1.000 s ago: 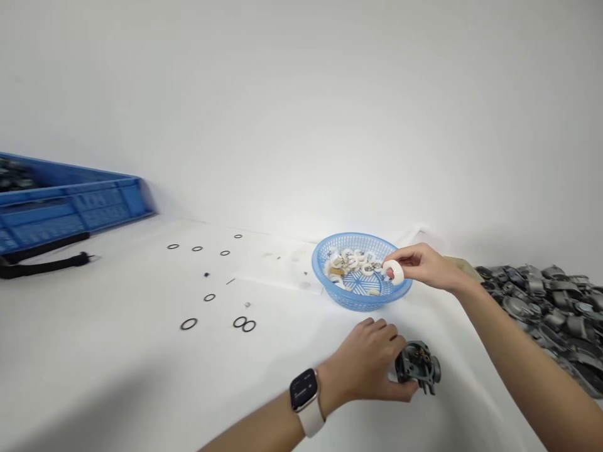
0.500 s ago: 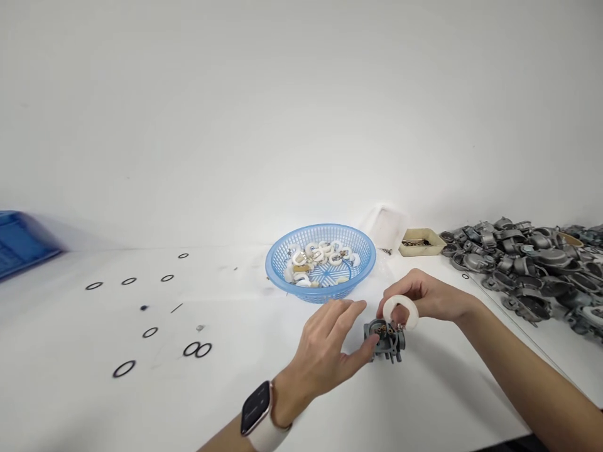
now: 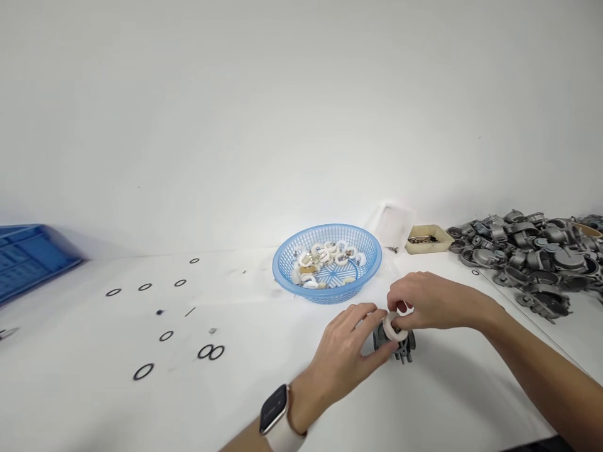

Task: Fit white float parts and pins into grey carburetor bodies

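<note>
A grey metal carburetor body (image 3: 405, 353) stands on the white table with its open bowl side up. My left hand (image 3: 343, 350), wearing a watch, closes on its left side, thumb at the front and fingertips behind. Over the opening my right hand (image 3: 431, 301) pinches a white ring-shaped float (image 3: 389, 328), which lies tilted on top of the body and hides most of the inside. My right fingertips are partly behind the ring. Whether the float is seated in the body I cannot tell.
A blue plastic basket (image 3: 279, 276) holding several white floats stands behind my hands. To the right are a cream tray (image 3: 426, 247) with small parts and a heap of grey carburetor parts (image 3: 541, 257). Black rubber rings (image 3: 144, 371) lie at left, near a blue crate (image 3: 38, 263).
My right hand has lowered the white float from above the right edge of the carburetor body onto its opening. My left fingers have drawn in closer around the body. The view has shifted slightly.
</note>
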Demonstrator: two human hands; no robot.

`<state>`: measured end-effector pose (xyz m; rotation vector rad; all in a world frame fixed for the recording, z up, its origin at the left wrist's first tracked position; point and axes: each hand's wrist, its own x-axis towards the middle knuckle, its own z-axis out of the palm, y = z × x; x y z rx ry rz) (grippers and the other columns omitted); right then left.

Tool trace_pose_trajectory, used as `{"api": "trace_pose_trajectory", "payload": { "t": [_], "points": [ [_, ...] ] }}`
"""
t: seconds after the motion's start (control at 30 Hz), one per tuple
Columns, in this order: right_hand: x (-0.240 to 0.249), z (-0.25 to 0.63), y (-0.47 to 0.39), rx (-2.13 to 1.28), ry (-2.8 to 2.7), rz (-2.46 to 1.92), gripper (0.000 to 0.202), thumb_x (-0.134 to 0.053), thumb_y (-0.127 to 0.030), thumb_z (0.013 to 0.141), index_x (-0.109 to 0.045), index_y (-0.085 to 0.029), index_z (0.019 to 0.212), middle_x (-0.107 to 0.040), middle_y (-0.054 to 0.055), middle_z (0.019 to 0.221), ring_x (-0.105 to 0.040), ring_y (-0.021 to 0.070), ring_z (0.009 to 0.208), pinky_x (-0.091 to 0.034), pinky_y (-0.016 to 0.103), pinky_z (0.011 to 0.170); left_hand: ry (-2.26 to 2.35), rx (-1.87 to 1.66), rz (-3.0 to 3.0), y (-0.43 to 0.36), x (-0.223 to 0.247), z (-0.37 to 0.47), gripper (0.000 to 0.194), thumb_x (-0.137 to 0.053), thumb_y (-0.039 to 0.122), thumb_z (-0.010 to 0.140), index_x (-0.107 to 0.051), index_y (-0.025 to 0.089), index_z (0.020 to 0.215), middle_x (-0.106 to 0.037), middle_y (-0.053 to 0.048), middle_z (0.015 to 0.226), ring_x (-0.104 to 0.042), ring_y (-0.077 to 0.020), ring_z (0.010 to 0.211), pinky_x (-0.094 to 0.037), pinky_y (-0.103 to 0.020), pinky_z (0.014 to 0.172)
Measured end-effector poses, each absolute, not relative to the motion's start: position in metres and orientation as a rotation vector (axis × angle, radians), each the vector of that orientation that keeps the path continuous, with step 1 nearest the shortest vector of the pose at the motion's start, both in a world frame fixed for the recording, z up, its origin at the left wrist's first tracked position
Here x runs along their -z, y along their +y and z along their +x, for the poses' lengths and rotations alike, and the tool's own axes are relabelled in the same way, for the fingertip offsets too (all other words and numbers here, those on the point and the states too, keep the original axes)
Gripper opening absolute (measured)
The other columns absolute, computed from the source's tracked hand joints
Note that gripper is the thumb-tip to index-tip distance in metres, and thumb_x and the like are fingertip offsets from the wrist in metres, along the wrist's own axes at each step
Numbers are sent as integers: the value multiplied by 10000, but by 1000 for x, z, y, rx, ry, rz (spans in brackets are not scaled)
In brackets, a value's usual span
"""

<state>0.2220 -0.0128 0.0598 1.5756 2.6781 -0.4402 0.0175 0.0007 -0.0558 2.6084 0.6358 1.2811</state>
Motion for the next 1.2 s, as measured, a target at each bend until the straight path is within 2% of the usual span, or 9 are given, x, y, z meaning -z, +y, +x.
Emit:
{"api": "trace_pose_trajectory", "payload": {
  "t": [0.1, 0.2, 0.4, 0.63, 0.77, 0.87, 0.97, 1.07, 1.2],
  "points": [
    [-59, 220, -13, 435, 2653, 1582, 125, -575, -219, 822, -651, -195, 727, -672, 5, 764, -556, 171, 736, -354, 299, 640, 649, -1179, 2479, 0, 59, 21, 331, -678, 424, 969, -594, 233, 1226, -694, -69, 1112, -674, -241, 953, -564, -362, 776],
    [-62, 221, -15, 473, 2650, 1576, 149, -570, -236, 840, -682, -200, 749, -681, 10, 777, -573, 179, 751, -372, 305, 671, 677, -1156, 2327, -3, 58, 26, 268, -716, 380, 946, -631, 242, 1161, -696, -41, 1069, -662, -222, 945, -550, -346, 791],
    [-73, 248, -2, 655, 2647, 1723, 307, -573, -448, 938, -749, -231, 1065, -729, 40, 935, -637, 210, 854, -428, 300, 701, 710, -1107, 2193, -5, 59, 28, 228, -737, 246, 877, -657, 253, 1090, -688, -24, 1081, -660, -215, 982, -541, -341, 843],
    [-59, 302, 52, 410, 2529, 2006, 262, -557, -386, 926, -749, -207, 929, -673, 14, 754, -580, 172, 695, -360, 276, 583, 762, -1036, 2267, -3, 64, 25, 257, -711, 214, 802, -659, 234, 1052, -669, -42, 1055, -666, -223, 938, -564, -340, 800],
    [-43, 319, 79, 256, 2462, 2064, 217, -561, -296, 919, -746, -193, 873, -690, 16, 762, -602, 171, 711, -377, 275, 612, 770, -1041, 2306, -3, 63, 25, 302, -702, 208, 782, -663, 238, 1081, -679, -49, 1064, -673, -224, 932, -580, -334, 794],
    [-29, 320, 94, 162, 2415, 2048, 194, -577, -293, 972, -736, -183, 953, -715, 25, 867, -649, 178, 813, -480, 297, 738, 759, -1044, 2340, -3, 63, 25, 291, -696, 236, 817, -663, 241, 1106, -689, -49, 1061, -676, -225, 941, -592, -338, 806],
    [-20, 314, 106, 60, 2346, 2031, 246, -619, -371, 1008, -680, -165, 1128, -699, 62, 1102, -674, 205, 962, -560, 400, 862, 761, -1053, 2374, -2, 64, 24, 293, -705, 242, 823, -660, 242, 1113, -696, -49, 1069, -686, -226, 928, -604, -344, 796],
    [-15, 305, 118, -33, 2265, 2013, 300, -636, -370, 1007, -641, -173, 1233, -658, 88, 1237, -669, 228, 1044, -578, 438, 894, 765, -1070, 2384, -2, 64, 24, 315, -716, 228, 805, -658, 247, 1114, -701, -49, 1083, -693, -235, 940, -609, -351, 790],
    [-9, 289, 129, -134, 2216, 1960, 325, -642, -361, 1003, -625, -178, 1272, -643, 94, 1275, -662, 240, 1074, -577, 448, 906, 767, -1084, 2386, -3, 66, 24, 348, -720, 213, 784, -657, 248, 1124, -705, -45, 1078, -693, -237, 935, -607, -357, 789]
  ]
}}
